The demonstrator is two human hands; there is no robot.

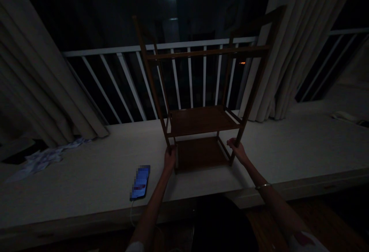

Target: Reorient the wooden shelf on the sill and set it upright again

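Ledge [95, 175] under rack [201, 120], beside railing [204, 79]

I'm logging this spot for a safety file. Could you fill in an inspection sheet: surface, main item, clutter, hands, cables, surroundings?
Surface: pale ledge, dimly lit.
Main item: brown rack, upright; too dark to tell whether all its feet touch the ledge.
Clutter: phone, screen lit, left of the rack; loose papers at the foot of the left curtain.
Hands: left hand on the rack's near left post; right hand on its near right post.
Cables: pale cable from the phone's near end over the ledge's front edge.
Surroundings: white railing behind the rack, darkness beyond.
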